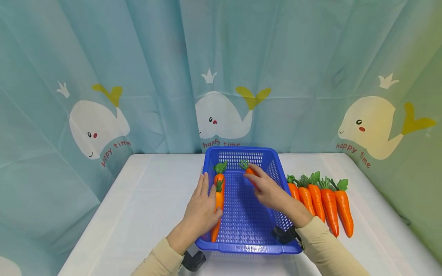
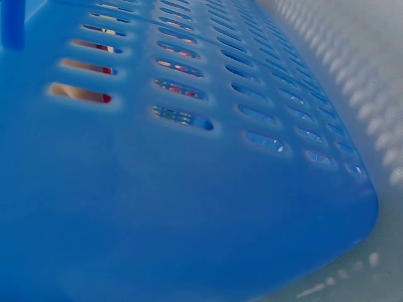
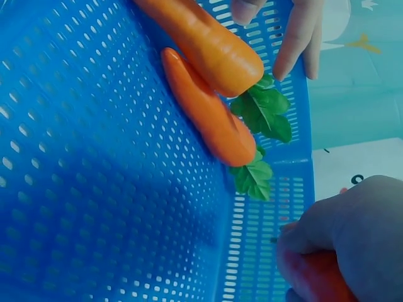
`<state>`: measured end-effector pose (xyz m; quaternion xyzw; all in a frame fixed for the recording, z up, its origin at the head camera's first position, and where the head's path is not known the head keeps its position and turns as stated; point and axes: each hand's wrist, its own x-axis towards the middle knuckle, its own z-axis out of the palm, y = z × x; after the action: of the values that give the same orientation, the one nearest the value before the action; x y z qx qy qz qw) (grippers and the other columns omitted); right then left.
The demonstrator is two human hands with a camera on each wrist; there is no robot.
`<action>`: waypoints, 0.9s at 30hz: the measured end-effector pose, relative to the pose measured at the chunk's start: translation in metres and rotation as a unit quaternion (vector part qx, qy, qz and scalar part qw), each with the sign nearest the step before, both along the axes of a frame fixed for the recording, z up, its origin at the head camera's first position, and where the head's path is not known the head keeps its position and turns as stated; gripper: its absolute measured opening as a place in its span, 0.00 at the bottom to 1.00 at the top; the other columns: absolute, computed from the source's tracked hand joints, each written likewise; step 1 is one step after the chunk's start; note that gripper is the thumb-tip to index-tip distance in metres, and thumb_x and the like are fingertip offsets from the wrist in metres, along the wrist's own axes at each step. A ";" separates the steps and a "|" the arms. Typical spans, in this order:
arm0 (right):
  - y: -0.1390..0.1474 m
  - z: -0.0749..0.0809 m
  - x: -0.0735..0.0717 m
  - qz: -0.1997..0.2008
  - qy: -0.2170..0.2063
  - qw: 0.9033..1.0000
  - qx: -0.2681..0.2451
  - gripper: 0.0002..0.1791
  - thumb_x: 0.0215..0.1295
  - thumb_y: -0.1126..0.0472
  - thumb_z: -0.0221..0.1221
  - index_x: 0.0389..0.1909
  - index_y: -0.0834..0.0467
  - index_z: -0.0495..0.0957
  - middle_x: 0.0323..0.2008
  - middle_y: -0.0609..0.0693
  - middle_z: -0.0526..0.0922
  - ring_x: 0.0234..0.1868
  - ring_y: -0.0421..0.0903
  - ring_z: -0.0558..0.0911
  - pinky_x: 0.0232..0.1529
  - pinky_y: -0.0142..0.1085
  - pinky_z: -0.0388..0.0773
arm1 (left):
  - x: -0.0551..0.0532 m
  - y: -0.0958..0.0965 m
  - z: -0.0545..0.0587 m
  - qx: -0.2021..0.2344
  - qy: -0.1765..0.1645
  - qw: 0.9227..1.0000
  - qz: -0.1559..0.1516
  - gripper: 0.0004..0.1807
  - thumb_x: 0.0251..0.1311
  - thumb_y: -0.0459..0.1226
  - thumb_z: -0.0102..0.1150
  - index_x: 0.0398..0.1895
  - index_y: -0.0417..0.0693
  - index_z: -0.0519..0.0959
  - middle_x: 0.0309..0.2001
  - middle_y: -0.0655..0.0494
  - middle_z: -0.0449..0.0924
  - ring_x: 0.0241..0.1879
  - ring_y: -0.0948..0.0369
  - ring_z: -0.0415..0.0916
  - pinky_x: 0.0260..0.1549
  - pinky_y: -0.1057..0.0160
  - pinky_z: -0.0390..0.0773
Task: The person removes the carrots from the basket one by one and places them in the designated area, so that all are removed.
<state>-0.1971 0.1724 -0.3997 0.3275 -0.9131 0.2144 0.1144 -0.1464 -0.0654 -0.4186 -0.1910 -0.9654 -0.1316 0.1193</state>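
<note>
A blue slotted basket (image 1: 248, 249) stands mid-table; its outer wall (image 2: 189, 189) fills the left wrist view. Two orange carrots with green tops (image 1: 219, 179) (image 1: 215, 232) lie end to end along the inside of its left wall, and both appear in the right wrist view (image 3: 214, 50) (image 3: 211, 113). My left hand (image 1: 202, 203) rests on the left rim with straight fingers (image 3: 299, 38), the thumb lying inside by the carrots. My right hand (image 1: 266, 188) (image 3: 359, 226) is inside the basket near the back, gripping a third carrot (image 1: 249, 170) (image 3: 315, 280).
Several more carrots (image 1: 322, 201) lie in a row on the white table (image 1: 145, 199), just right of the basket. A teal whale-print curtain (image 1: 221, 76) closes in the back and both sides. Black wrist cameras (image 1: 193, 260) sit at my cuffs.
</note>
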 end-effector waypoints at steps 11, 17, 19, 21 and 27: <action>0.008 -0.001 0.002 -0.001 0.032 0.999 -0.011 0.28 0.60 0.77 0.56 0.64 0.71 0.71 0.69 0.72 0.64 0.67 0.67 0.71 0.62 0.56 0.73 | 0.000 0.000 0.000 0.003 -0.006 1.000 0.002 0.35 0.56 0.42 0.62 0.62 0.25 0.72 0.74 0.25 0.49 0.76 0.35 0.46 0.72 0.44 0.59; 0.012 0.000 0.002 -0.004 0.048 0.999 -0.015 0.31 0.58 0.79 0.56 0.66 0.74 0.66 0.68 0.73 0.64 0.64 0.68 0.72 0.60 0.57 0.74 | 0.001 0.000 0.000 0.004 -0.003 1.000 0.002 0.35 0.56 0.42 0.62 0.62 0.25 0.72 0.74 0.25 0.50 0.76 0.35 0.46 0.72 0.44 0.60; 0.013 0.002 0.002 -0.010 0.036 0.999 -0.012 0.31 0.59 0.78 0.55 0.67 0.74 0.65 0.69 0.72 0.63 0.66 0.68 0.71 0.61 0.57 0.74 | 0.001 0.000 0.000 0.006 -0.004 1.000 0.003 0.35 0.56 0.42 0.62 0.62 0.25 0.72 0.74 0.26 0.50 0.76 0.35 0.46 0.72 0.43 0.59; 0.014 0.004 0.003 -0.016 0.024 1.000 -0.010 0.31 0.60 0.78 0.54 0.68 0.73 0.64 0.70 0.72 0.61 0.67 0.69 0.70 0.61 0.57 0.73 | 0.001 0.000 0.000 0.009 -0.006 1.000 0.003 0.35 0.56 0.42 0.62 0.62 0.25 0.72 0.74 0.26 0.49 0.76 0.35 0.46 0.72 0.43 0.59; 0.019 0.007 0.004 -0.025 0.011 1.000 -0.015 0.32 0.61 0.78 0.53 0.68 0.74 0.63 0.71 0.73 0.59 0.68 0.70 0.67 0.61 0.59 0.73 | 0.001 0.000 -0.001 0.015 -0.007 1.000 0.003 0.34 0.56 0.41 0.62 0.62 0.25 0.72 0.75 0.26 0.49 0.76 0.35 0.45 0.71 0.43 0.60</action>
<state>-0.1930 0.1913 -0.3926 0.3052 -0.9164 0.2210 0.1350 -0.1457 -0.0650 -0.4192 -0.1858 -0.9647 -0.1468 0.1153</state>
